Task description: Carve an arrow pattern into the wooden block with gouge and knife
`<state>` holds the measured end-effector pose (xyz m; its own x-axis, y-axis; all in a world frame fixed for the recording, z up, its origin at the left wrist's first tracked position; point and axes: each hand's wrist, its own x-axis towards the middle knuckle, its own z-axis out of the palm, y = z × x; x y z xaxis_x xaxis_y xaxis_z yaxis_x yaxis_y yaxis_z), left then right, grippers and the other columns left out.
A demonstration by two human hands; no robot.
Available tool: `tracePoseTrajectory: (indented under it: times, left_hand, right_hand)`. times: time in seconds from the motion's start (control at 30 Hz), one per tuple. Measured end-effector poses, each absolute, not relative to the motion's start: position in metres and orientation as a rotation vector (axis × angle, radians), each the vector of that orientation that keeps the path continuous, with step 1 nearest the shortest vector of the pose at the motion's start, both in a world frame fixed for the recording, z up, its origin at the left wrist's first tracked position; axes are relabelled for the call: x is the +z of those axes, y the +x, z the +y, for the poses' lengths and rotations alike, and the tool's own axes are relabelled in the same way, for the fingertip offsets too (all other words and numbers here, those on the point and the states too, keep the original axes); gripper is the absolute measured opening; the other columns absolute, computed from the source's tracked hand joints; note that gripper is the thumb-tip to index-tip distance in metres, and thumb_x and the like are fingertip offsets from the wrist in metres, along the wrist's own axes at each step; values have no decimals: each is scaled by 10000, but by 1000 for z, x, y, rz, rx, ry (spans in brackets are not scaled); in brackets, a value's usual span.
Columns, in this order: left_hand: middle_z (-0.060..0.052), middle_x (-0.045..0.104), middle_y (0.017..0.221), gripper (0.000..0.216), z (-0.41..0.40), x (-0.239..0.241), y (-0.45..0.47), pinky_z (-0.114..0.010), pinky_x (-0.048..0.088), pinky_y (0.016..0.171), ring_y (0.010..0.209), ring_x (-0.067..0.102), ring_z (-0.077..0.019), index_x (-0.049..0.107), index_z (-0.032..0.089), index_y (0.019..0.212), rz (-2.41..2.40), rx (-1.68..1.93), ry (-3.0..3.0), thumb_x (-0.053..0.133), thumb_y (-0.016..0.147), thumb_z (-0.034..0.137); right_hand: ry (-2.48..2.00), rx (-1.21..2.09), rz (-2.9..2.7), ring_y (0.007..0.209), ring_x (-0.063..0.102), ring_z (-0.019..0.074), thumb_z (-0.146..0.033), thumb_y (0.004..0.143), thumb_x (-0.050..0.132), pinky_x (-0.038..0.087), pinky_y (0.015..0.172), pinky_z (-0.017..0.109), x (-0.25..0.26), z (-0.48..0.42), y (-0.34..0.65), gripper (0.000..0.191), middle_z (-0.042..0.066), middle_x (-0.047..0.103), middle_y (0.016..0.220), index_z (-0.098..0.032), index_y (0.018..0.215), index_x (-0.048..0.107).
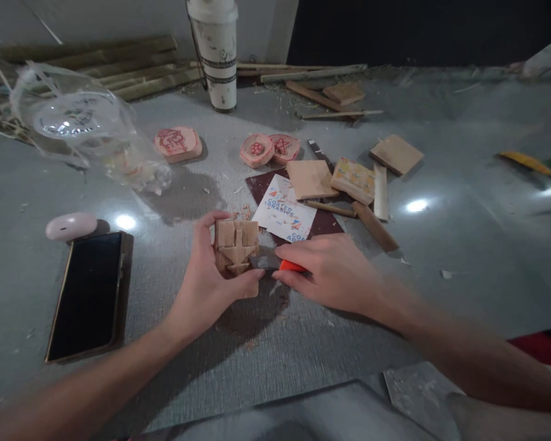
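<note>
My left hand [215,269] grips a small square wooden block [237,245] between thumb and fingers, just above the table. A stepped shape like a downward arrow is carved in relief on the block's upper face. To the right of it, my right hand [326,266] is closed on an orange-handled carving tool [292,266]. The tool points left toward the block's lower right corner. Its dark tip is blurred, and I cannot tell whether it touches the wood. Behind the hands, white-backed sandpaper [285,211] lies over a dark red sheet [328,225], with wood crumbs beside it.
A phone [86,297] and a pink case [71,226] lie at left, below a plastic bag [92,128]. A tall cup [218,55] stands at the back. Pink carved stamps [178,142], wooden squares [397,154] and bamboo strips [133,67] are spread about.
</note>
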<state>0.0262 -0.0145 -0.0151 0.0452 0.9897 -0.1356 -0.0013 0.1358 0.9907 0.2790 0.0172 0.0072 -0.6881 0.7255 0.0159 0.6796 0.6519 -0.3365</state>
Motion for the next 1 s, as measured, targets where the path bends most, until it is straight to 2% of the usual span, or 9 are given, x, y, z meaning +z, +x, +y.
tracePoseTrajectory:
  times: [0.17,0.37,0.47,0.7,1.0]
  left_hand:
    - [48,653,1071,846,-14,-14,26,-240,659,713,846,756,-132,433,308,1443,1212,1066,1156,969,792,236]
    - [52,669,1066,891,-15,-15,27,-245,664,688,792,742,-125,433,326,1494,1190,1057,1121,972,793,220]
    - [37,689,1093,877,-16,-17,27,-244,666,710,836,758,-132,450,327,1505,1202,1077,1148,960,801,218]
    - [39,651,1064,796,-13,-15,27,-278,668,739,834,721,-143,479,301,1382,1308,1076,1176,978,761,287]
    - [40,634,1050,740,-14,-13,26,-308,684,724,833,750,-171,461,304,1348,1333,1084,1148,962,803,305]
  right_hand:
    - [-1118,489,-2739,742,659,173,-434,1200,665,248,674,382,8,19,282,289,6,815,869,-218,1032,757]
    - [-1109,509,-2746,730,649,173,-431,1205,646,240,673,383,10,20,282,285,9,814,866,-227,1047,766]
    - [-1106,492,-2761,720,648,171,-428,1205,652,250,670,381,10,20,283,287,3,805,857,-226,1031,759]
    - [-1129,406,-2744,741,677,187,-472,1216,661,272,668,388,5,17,281,294,18,849,919,-234,1092,780]
    - [-1177,269,-2626,660,614,186,-522,1215,630,276,647,356,-2,10,278,356,29,817,832,-246,1065,798]
